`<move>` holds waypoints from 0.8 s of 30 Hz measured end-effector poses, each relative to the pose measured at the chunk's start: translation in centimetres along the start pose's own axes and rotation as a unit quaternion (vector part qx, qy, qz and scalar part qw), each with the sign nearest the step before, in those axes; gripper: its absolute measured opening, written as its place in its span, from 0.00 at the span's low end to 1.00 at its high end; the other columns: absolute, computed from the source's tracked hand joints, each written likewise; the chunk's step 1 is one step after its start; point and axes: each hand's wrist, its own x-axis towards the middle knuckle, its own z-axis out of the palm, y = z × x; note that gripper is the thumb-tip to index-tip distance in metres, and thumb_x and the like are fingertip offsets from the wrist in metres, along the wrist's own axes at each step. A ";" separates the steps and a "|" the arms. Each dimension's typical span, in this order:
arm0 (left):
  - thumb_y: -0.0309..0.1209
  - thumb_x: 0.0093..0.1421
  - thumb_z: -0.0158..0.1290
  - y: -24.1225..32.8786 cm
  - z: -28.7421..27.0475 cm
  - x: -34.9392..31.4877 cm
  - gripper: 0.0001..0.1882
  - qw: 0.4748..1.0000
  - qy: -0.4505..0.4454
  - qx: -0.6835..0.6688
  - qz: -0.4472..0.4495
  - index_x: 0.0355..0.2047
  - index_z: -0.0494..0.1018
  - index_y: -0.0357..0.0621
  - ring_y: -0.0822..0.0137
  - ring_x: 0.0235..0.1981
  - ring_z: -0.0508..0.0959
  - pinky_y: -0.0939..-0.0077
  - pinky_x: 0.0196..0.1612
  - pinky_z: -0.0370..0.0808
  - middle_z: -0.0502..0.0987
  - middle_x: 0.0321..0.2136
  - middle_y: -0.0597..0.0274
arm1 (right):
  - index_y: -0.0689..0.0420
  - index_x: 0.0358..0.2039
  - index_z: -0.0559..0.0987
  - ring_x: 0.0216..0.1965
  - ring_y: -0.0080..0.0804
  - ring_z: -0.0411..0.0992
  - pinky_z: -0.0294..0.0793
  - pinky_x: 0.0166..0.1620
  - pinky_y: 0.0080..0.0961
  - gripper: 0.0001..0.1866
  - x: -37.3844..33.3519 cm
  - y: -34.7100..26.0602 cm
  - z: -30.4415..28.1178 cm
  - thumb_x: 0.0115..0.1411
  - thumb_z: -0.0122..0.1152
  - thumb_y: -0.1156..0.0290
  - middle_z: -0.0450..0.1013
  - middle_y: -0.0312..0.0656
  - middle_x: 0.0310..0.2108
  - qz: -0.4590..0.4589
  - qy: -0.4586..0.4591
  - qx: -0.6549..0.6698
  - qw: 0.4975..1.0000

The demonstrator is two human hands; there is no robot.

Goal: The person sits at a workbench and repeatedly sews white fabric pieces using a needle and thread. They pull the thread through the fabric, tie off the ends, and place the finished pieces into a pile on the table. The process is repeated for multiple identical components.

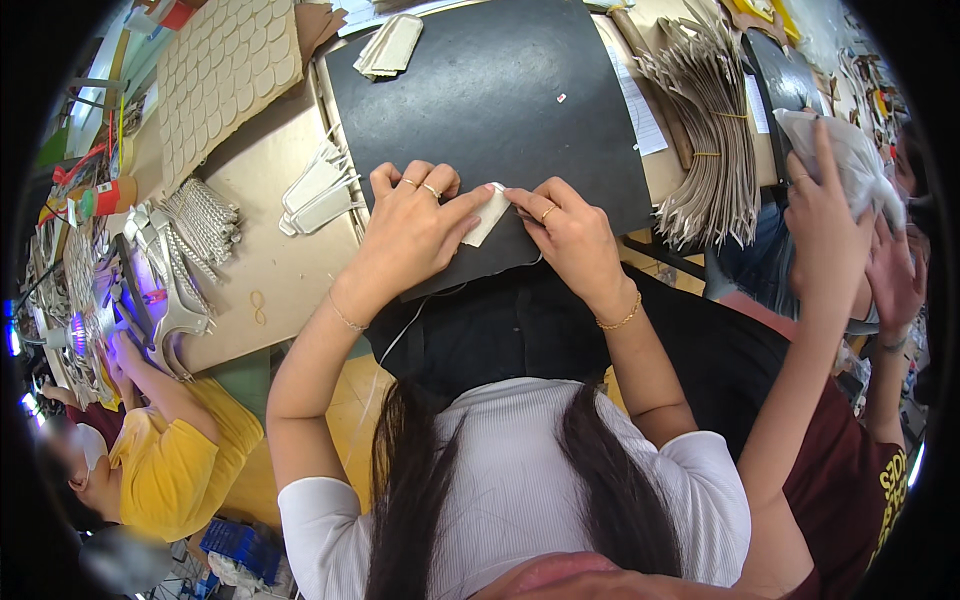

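Between my hands, near the front edge of a black mat (490, 100), is a small flat cream piece (485, 222) with a rounded upper end; its material is unclear. My left hand (420, 215) pinches it from the left, thumb and index finger at its edge and top, the other fingers curled. From the right, my right hand (573, 232) grips the piece's top corner with bent fingers. Left of the mat lie similar cream pieces with thin straps (322, 192). A small stack of cream pieces (390, 46) rests at the mat's far left.
A board of rounded beige pieces (225, 80) lies far left, above braided cords (203, 222). Right of the mat is a banded bundle of grey-beige strips (708, 180). At far right a co-worker's hands hold a plastic bag (850, 165). Another person in yellow (180, 470) works at left.
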 end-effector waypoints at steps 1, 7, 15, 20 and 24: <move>0.34 0.61 0.62 0.0 0.0 0.0 0.18 1.000 -0.002 -0.001 0.000 0.52 0.83 0.60 0.62 0.42 0.72 0.56 0.50 0.59 0.73 0.36 0.66 | 0.54 0.47 0.85 0.29 0.39 0.78 0.81 0.34 0.34 0.18 0.0 -0.1 0.0 0.54 0.71 0.78 0.74 0.38 0.35 -0.003 -0.002 -0.006 1.000; 0.35 0.61 0.62 -0.2 -0.3 0.3 0.19 1.000 -0.023 -0.005 -0.003 0.54 0.82 0.62 0.62 0.43 0.72 0.56 0.50 0.59 0.73 0.38 0.66 | 0.52 0.49 0.85 0.29 0.37 0.79 0.81 0.35 0.33 0.22 0.0 -0.5 -0.3 0.53 0.70 0.81 0.75 0.38 0.35 0.005 -0.024 -0.028 0.999; 0.39 0.63 0.61 -1.1 -0.8 0.8 0.18 0.997 -0.060 0.045 0.028 0.54 0.81 0.60 0.60 0.48 0.73 0.52 0.53 0.60 0.76 0.43 0.64 | 0.51 0.51 0.83 0.30 0.38 0.79 0.80 0.34 0.33 0.20 0.0 -1.1 -0.1 0.57 0.71 0.72 0.75 0.38 0.35 0.033 -0.014 -0.053 0.998; 0.45 0.57 0.67 -1.5 -0.8 -0.7 0.23 0.996 0.032 0.080 -0.030 0.48 0.81 0.47 0.61 0.45 0.74 0.58 0.54 0.60 0.76 0.40 0.63 | 0.56 0.43 0.82 0.31 0.42 0.80 0.80 0.34 0.35 0.14 0.9 -1.9 0.3 0.59 0.73 0.65 0.77 0.39 0.35 0.105 0.004 -0.030 0.994; 0.42 0.57 0.67 -0.7 0.1 -1.8 0.22 0.992 0.059 0.088 -0.063 0.50 0.80 0.48 0.61 0.46 0.74 0.58 0.54 0.60 0.76 0.42 0.63 | 0.58 0.39 0.81 0.32 0.47 0.80 0.80 0.37 0.38 0.14 1.5 -2.5 0.4 0.59 0.72 0.63 0.78 0.42 0.35 0.129 -0.036 -0.033 0.990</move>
